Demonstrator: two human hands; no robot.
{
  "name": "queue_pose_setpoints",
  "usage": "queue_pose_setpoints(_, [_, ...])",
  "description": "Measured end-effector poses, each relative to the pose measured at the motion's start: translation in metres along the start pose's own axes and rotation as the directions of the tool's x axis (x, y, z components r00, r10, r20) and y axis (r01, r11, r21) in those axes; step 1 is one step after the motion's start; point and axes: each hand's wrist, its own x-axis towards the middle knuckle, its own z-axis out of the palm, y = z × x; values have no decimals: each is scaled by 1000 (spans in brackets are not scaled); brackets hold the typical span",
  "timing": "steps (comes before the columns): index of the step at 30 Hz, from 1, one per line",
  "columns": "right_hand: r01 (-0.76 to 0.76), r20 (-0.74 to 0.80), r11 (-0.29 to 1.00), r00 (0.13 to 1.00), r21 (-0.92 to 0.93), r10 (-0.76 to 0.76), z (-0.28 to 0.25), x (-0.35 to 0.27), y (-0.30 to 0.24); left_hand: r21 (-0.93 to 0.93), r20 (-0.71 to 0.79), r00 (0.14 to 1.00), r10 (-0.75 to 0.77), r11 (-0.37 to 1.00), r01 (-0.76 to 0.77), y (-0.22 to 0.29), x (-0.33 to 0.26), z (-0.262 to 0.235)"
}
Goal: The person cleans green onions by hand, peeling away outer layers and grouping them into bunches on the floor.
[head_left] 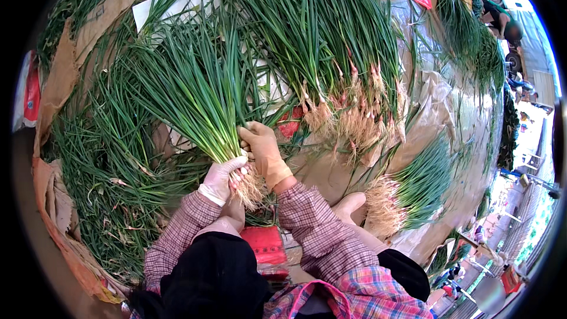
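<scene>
A bunch of spring onions (207, 103) stands between my hands, its long green leaves fanning away from me to the upper left. My left hand (220, 179), in a whitish glove, is closed round the bunch just above its pale bulbs and roots (249, 188). Pressed against the right side of the stems is my right hand (261, 147), in a tan glove, with its fingers curled in on them. Its fingertips are partly hidden. Several larger bunches of spring onions (331, 41) lie just beyond, roots toward me.
Loose leaves and stalks (112, 189) are heaped at the left, beside brown sacking (56, 201). A smaller bunch (416, 186) lies at the right near my foot (349, 205). A red packet (264, 244) is between my legs. Other people appear at the far right.
</scene>
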Motion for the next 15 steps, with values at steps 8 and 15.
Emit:
queue_pose_setpoints(8, [40, 1, 998, 999, -54, -40, -38, -1, -3, -472, 524, 795, 307, 881, -30, 0, -4, -25])
queue_pose_setpoints(15, [-63, 7, -46, 521, -997, -853, -119, 9, -101, -538, 547, 777, 313, 842, 39, 28, 0, -28])
